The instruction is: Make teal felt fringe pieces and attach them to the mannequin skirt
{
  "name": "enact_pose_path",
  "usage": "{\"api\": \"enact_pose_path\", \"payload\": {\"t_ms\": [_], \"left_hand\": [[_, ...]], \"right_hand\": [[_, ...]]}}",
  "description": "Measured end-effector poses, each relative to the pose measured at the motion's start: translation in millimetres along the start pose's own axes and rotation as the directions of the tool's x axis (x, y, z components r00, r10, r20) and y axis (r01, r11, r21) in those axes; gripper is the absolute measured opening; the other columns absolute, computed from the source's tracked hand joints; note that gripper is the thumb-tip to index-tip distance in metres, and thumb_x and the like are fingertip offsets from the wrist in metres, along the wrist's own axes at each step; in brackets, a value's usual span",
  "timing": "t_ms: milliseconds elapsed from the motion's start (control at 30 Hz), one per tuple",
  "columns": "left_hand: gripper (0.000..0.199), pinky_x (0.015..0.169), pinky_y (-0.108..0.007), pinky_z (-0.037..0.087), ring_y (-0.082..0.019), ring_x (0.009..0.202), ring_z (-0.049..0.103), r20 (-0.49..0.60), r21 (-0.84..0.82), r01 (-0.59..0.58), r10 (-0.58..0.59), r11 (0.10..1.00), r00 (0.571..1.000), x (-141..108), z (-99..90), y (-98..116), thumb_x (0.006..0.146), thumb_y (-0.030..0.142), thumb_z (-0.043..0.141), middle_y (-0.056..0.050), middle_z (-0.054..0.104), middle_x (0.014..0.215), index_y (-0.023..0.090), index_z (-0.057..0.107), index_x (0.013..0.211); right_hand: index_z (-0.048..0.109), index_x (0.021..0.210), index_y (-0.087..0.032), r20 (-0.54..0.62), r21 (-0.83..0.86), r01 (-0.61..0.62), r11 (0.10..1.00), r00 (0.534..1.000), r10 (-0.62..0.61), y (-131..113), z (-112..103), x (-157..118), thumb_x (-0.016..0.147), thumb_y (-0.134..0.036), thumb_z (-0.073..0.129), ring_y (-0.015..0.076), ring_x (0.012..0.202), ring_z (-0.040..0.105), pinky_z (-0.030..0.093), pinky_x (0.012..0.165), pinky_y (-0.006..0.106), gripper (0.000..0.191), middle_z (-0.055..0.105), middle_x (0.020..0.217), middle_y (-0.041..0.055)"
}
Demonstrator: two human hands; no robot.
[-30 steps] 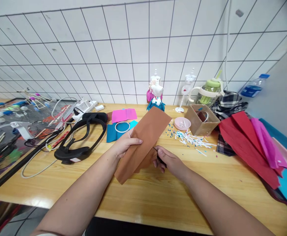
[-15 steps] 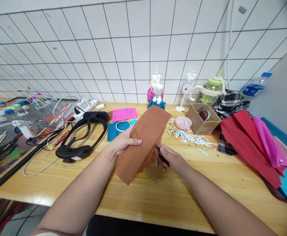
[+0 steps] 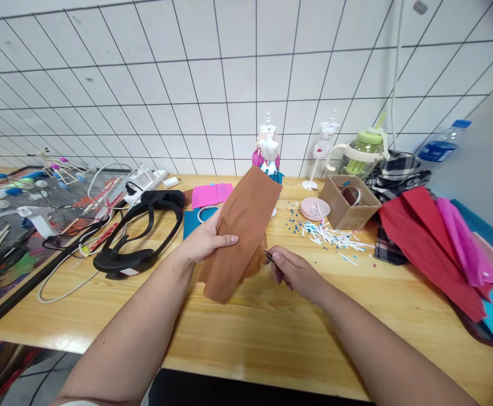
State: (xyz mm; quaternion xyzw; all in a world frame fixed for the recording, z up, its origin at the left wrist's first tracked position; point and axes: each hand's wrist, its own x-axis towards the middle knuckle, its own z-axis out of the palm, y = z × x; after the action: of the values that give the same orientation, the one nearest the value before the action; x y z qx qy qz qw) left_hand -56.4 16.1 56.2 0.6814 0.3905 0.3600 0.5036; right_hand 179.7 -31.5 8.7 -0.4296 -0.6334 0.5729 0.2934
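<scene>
A folded sheet of brown crepe paper (image 3: 246, 220) is held up at a slant over the middle of the table. My left hand (image 3: 210, 239) is closed on its left edge, thumb on top and fingers hidden behind. Just right of the paper, my right hand (image 3: 292, 269) grips a small pair of dark scissors (image 3: 268, 255). Their tips point left, beside the paper's right edge; whether they touch it I cannot tell. Loose brown layers show under the upper fold. Behind the paper stands a small white dress form (image 3: 268, 148) with teal and pink paper at its lower part.
A black headset (image 3: 145, 237) and cables lie left. Behind my left hand are pink paper (image 3: 211, 195) and a ring (image 3: 208, 212). At right are a pink dish (image 3: 315, 209), paper scraps (image 3: 334, 235), a cardboard box (image 3: 350, 210), a jug (image 3: 362, 152) and red paper (image 3: 430, 245).
The brown paper and my left hand have shifted slightly left, and the paper stands steeper. The scissors have drawn away from the paper's middle to its right edge.
</scene>
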Motion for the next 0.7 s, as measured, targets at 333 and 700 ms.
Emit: {"api": "enact_pose_path", "payload": {"t_ms": [333,700], "left_hand": [[0.076,0.112,-0.058,0.021,-0.036,0.143,0.022,0.155,0.892,-0.060,-0.176,0.448,0.972,-47.9,38.8,3.6,0.082,0.025,0.059,-0.009,0.022,0.158,0.035,0.023,0.149],[0.077,0.102,-0.046,0.037,-0.034,0.125,0.046,-0.143,0.849,0.198,-0.148,0.491,0.979,-26.6,1.0,-40.5,0.080,0.057,0.058,-0.014,0.049,0.139,0.023,0.033,0.146]], "right_hand": [[0.063,0.080,-0.018,0.141,-0.626,-0.129,0.769,0.951,0.274,5.0,-81.8,-19.5,0.082,-0.059,0.053,0.0186,0.071,0.055,0.038,0.062,0.028,0.042,0.066,0.081,0.0054],[0.060,0.098,-0.021,-0.163,-0.744,0.051,0.666,0.953,-0.254,10.8,-15.8,5.7,0.075,-0.009,0.045,0.0198,0.092,0.060,0.040,0.075,0.027,0.030,0.067,0.100,0.0035]]}}
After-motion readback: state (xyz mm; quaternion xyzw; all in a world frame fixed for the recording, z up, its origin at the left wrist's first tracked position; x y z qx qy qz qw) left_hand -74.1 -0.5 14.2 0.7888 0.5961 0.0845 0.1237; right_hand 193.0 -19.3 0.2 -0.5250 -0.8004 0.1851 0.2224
